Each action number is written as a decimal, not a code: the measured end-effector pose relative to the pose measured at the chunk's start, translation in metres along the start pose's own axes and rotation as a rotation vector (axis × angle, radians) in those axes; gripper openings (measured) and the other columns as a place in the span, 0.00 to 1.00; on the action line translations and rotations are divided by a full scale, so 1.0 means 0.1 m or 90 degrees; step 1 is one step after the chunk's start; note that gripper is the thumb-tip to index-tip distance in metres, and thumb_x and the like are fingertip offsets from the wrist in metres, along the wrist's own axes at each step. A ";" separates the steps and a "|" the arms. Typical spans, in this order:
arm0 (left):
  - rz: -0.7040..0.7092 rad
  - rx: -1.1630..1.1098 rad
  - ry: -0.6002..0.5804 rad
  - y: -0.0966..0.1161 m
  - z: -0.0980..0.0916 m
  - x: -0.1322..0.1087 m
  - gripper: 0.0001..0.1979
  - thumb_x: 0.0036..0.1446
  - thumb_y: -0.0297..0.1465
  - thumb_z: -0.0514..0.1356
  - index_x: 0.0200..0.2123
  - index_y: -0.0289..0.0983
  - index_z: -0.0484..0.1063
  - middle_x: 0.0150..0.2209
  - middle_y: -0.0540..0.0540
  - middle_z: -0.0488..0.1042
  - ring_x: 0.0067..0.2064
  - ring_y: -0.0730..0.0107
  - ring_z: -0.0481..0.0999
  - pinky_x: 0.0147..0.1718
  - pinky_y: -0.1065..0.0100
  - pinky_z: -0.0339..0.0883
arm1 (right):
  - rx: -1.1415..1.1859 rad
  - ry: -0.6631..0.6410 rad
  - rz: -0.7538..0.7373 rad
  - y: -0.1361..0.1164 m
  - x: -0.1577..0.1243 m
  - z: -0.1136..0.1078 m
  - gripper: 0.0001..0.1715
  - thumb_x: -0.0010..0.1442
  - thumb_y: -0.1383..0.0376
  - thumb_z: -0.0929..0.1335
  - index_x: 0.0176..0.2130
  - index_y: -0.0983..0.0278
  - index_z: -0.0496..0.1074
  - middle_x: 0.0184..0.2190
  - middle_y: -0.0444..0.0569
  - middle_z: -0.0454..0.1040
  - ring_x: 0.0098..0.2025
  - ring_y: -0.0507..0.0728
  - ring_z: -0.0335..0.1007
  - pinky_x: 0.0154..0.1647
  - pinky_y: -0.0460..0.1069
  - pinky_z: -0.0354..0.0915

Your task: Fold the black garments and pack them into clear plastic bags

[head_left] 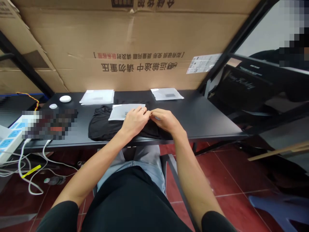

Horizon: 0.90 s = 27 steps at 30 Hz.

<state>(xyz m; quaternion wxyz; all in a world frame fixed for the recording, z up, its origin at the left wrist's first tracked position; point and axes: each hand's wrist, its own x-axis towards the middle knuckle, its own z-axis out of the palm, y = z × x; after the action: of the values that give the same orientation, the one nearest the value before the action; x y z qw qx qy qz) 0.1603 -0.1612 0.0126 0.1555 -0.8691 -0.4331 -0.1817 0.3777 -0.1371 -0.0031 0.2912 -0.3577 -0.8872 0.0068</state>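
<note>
Head view: at the centre of the frame, the left hand (135,120) and the right hand (167,120) are resting close together over black fabric (99,127), which is lying near the front edge of the dark counter (207,119). The fingers of both hands are curling inward, tips bunching together; whether they are pinching anything cannot be told, since the hands are hiding the contact. A pale flat packet (117,112) is lying on the fabric, left of centre; the left hand is covering its lower right part, probably steadying it. A left packet stack (96,97) and a right packet (167,94) are lying farther back, near the cardboard (137,35), presumably staying within reach without crowding the hands.
</note>
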 end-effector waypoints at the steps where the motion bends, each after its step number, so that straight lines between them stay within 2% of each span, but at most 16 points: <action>1: 0.002 0.000 0.001 -0.01 0.01 -0.01 0.12 0.81 0.27 0.57 0.50 0.36 0.82 0.51 0.35 0.83 0.55 0.51 0.82 0.49 0.55 0.74 | 0.004 0.001 0.000 0.00 0.00 0.00 0.19 0.79 0.65 0.64 0.43 0.60 0.84 0.49 0.58 0.88 0.49 0.63 0.86 0.52 0.55 0.80; 9: 0.028 0.005 0.000 -0.09 0.04 -0.06 0.12 0.82 0.28 0.56 0.49 0.37 0.81 0.50 0.37 0.83 0.54 0.53 0.82 0.47 0.57 0.72 | 0.016 -0.018 0.005 0.00 0.01 0.01 0.19 0.79 0.65 0.65 0.45 0.59 0.86 0.51 0.56 0.88 0.50 0.64 0.86 0.54 0.56 0.80; 14: 0.046 0.046 0.016 -0.17 0.04 -0.14 0.11 0.80 0.26 0.57 0.47 0.37 0.81 0.48 0.38 0.83 0.51 0.53 0.82 0.44 0.56 0.69 | 0.041 0.020 -0.026 0.04 0.00 0.03 0.16 0.78 0.65 0.67 0.44 0.60 0.85 0.49 0.56 0.89 0.48 0.63 0.86 0.53 0.55 0.80; 18: 0.055 0.086 0.027 -0.31 -0.01 -0.29 0.11 0.79 0.25 0.58 0.45 0.38 0.81 0.45 0.39 0.84 0.49 0.52 0.82 0.43 0.55 0.66 | 0.068 0.050 -0.044 0.08 -0.02 0.03 0.14 0.78 0.64 0.68 0.42 0.59 0.84 0.48 0.55 0.89 0.47 0.62 0.87 0.52 0.55 0.80; 27: 0.009 0.112 0.017 -0.72 -0.25 -0.70 0.15 0.80 0.28 0.56 0.42 0.39 0.81 0.43 0.38 0.83 0.47 0.51 0.82 0.42 0.54 0.64 | 0.089 0.047 -0.037 0.08 -0.04 0.01 0.13 0.78 0.63 0.69 0.41 0.59 0.83 0.48 0.54 0.89 0.47 0.62 0.87 0.51 0.53 0.79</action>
<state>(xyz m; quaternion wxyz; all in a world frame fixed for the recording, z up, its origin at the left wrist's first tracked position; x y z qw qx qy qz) 0.0586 -0.1793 0.0114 0.2385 -0.8525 -0.4391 -0.1535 0.3843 -0.1334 -0.0080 0.3481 -0.3107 -0.8832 0.0472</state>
